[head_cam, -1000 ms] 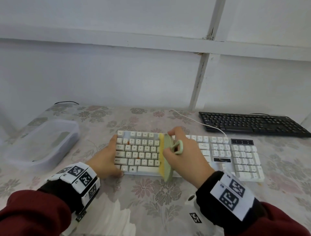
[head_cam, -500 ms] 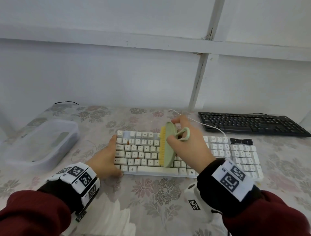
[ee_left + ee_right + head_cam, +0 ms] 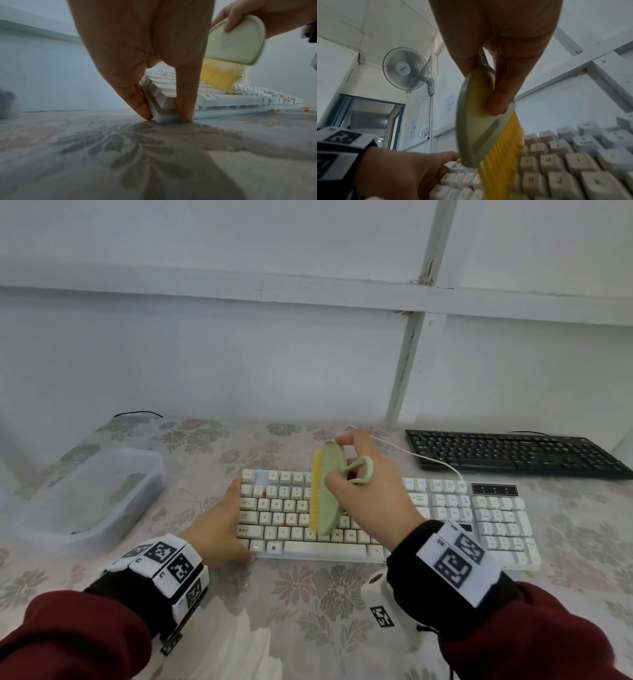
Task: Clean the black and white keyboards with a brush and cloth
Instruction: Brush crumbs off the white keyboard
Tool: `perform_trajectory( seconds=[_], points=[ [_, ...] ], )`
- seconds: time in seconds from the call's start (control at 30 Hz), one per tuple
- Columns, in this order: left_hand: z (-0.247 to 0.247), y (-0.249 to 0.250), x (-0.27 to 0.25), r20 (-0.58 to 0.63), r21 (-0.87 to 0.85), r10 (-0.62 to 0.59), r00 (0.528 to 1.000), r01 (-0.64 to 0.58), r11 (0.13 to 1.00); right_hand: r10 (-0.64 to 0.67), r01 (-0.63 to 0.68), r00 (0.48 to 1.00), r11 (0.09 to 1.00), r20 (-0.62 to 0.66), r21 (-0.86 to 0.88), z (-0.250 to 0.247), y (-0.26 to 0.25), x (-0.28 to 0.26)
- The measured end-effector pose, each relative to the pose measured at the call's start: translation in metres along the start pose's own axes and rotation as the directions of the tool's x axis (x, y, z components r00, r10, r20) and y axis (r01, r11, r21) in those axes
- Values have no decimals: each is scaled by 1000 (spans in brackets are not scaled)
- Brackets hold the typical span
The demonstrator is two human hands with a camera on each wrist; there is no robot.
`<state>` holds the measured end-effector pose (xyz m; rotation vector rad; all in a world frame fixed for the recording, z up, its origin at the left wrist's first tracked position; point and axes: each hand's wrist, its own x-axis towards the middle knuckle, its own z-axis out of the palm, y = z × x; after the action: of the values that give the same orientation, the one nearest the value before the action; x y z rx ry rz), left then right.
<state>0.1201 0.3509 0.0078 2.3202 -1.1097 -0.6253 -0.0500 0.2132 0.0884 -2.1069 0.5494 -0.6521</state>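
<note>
Head view: right hand [image 3: 373, 494] grips brush [image 3: 330, 491], bristles on middle keys of white keyboard [image 3: 496, 518]; left hand [image 3: 219, 529], fingers straight, braces its left corner. Orange crumbs [image 3: 263, 493] dot the keys; black keyboard [image 3: 507, 451] lies far right; no cloth visible

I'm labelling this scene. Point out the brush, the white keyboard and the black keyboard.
brush [image 3: 329, 510]: head view, on its green back.
white keyboard [image 3: 324, 549]: head view, on the space bar.
black keyboard [image 3: 513, 455]: head view, on its middle key rows.
</note>
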Motion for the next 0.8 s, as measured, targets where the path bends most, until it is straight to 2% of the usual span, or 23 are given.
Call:
perform_trajectory(
  seconds=[0.13,0.3,0.37,0.43,0.53,0.6,0.7,0.8],
  points=[
    [0,-1,1,-7,2,-10,1000,10,1000,47,-45,998,997,39,-68,9,10,-5],
    [0,-2,2,2,-15,3,1000,-3,1000,73,-52,977,993,199,-105,11,19,-28],
    [0,-3,1,2,-17,2,1000,-2,1000,90,-69,970,993,226,-101,7,14,-32],
    [0,-3,1,0,-19,1,1000,-1,1000,73,-64,982,996,176,-54,2,4,-26],
    [1,-3,2,5,-21,2,1000,-2,1000,30,-30,999,999,30,12,1,-7,-8],
    [1,-3,1,8,-29,-5,1000,5,1000,25,-25,1000,999,-10,20,6,-7,1],
    [0,-3,1,11,-35,-6,1000,6,999,48,-48,999,998,10,-47,13,1,-4],
    [0,-3,2,9,-22,3,1000,-3,1000,80,-74,992,995,96,-60,17,12,-22]
  ],
)
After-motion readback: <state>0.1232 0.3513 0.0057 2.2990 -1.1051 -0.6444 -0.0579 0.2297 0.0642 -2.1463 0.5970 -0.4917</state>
